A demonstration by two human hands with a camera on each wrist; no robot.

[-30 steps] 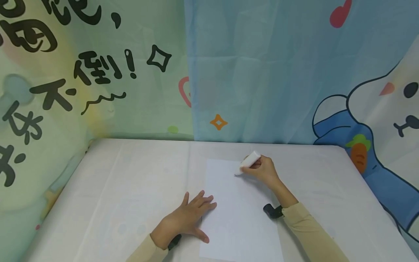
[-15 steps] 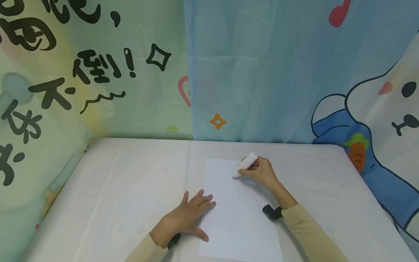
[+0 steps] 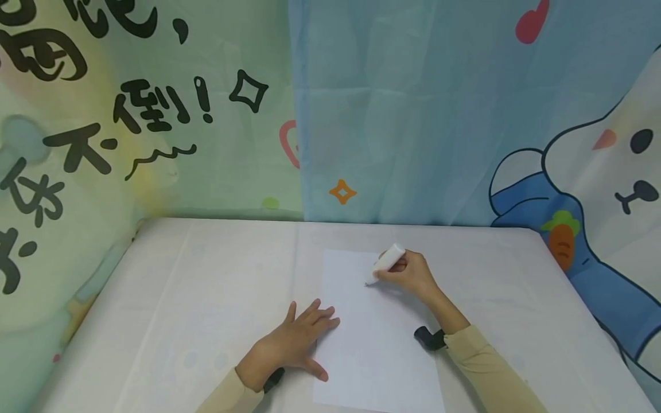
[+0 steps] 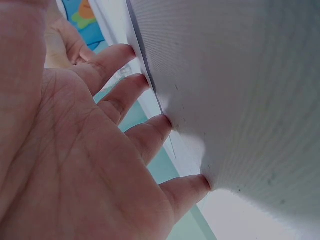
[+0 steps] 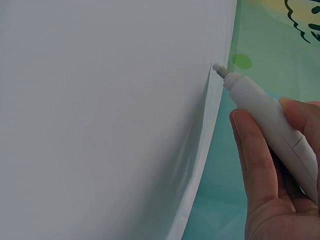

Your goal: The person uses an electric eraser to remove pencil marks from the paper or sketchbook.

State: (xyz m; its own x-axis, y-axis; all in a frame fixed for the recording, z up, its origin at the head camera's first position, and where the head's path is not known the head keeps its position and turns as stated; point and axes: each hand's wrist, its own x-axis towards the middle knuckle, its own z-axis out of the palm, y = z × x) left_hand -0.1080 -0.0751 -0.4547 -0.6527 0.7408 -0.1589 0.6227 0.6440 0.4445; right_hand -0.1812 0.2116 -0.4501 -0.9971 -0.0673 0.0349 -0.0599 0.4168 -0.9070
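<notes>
A white sheet of paper (image 3: pixel 379 350) lies on the white-covered table. My right hand (image 3: pixel 413 276) pinches a thick white electric eraser (image 3: pixel 388 261) between thumb and fingers, tilted over the paper's upper part. Its slim metal neck and small pale nub (image 5: pixel 216 66) point down at the sheet; whether the nub touches it, I cannot tell for certain. My left hand (image 3: pixel 294 344) lies spread at the paper's left edge, fingertips resting on the sheet and the thumb apart. Close up in the left wrist view, several fingertips (image 4: pixel 202 184) of that hand meet the white surface.
The white table (image 3: pixel 222 269) extends to both sides of the paper. Behind it hangs a blue and green printed curtain (image 3: pixel 403 126). A black wrist camera (image 3: pixel 428 338) sits under the right sleeve cuff.
My right hand has drawn the electric eraser a little toward me and left across the upper paper. The left hand stays in place on the sheet's edge.
</notes>
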